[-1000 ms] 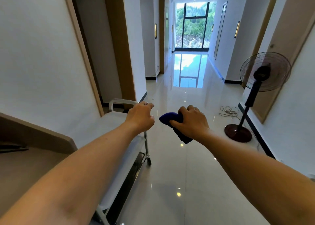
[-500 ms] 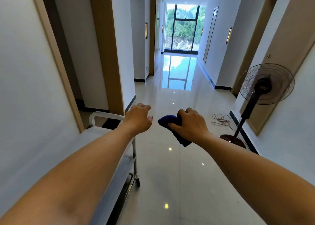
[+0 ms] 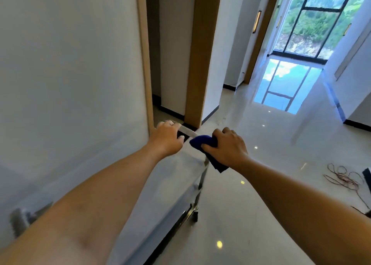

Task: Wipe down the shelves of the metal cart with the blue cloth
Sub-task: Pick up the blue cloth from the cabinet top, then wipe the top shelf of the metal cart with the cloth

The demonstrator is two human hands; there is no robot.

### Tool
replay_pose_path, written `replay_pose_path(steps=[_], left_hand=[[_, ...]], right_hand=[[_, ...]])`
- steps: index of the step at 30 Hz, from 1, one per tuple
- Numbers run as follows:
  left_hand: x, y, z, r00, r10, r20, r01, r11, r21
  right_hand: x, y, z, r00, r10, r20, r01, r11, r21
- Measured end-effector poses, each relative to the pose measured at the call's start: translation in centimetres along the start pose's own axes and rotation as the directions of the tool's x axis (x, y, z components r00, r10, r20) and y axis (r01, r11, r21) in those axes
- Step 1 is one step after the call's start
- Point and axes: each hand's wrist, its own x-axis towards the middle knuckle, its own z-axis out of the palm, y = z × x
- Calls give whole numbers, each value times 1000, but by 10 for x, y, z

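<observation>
gripping blue cloth (image 3: pixel 202 142) in right hand (image 3: pixel 228 147), beside cart handle (image 3: pixel 187 132)

Bright daylight from the far window (image 3: pixel 315 22) glares off the glossy floor (image 3: pixel 261 184); edges bend, lower left blurs.

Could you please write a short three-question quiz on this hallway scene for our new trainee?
1. True or false: the right hand holds the blue cloth.
2. What does the left hand grip? A) the cart handle B) a fan C) a door frame
3. Fill in: the loose tangle of cord lies on the ____.

Key:
1. True; its fingers curl round the cloth.
2. A; the hand closes on the cart handle of the metal cart.
3. Floor, to the right of the cart.
</observation>
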Motion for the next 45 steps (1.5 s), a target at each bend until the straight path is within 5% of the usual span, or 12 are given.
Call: replay_pose_path(steps=[5, 10, 17, 25, 38, 42, 45], left_hand=[[-5, -68, -1, 962, -272, -15, 272, 957, 102], [-42, -117, 11, 853, -521, 8, 516, 847, 132], [-125, -148, 48, 584, -811, -37, 809, 579, 97], [-213, -141, 105, 325, -946, -11, 945, 325, 32], [-266, -175, 172, 224, -969, 105, 974, 225, 3], [-269, -191, 185, 244, -963, 118, 970, 242, -26], [-267, -206, 196, 289, -949, 128, 957, 288, -26]], right_hand=[[63, -52, 65, 967, -237, 96, 226, 968, 112], [91, -111, 121, 867, -467, 171, 426, 875, 230], [65, -162, 189, 623, -713, 321, 584, 698, 415], [1, -189, 247, 380, -813, 441, 692, 567, 447], [-71, -206, 303, 270, -830, 487, 795, 478, 373], [-82, -206, 315, 115, -868, 483, 847, 340, 409], [-94, -202, 328, 121, -831, 543, 848, 371, 378]])
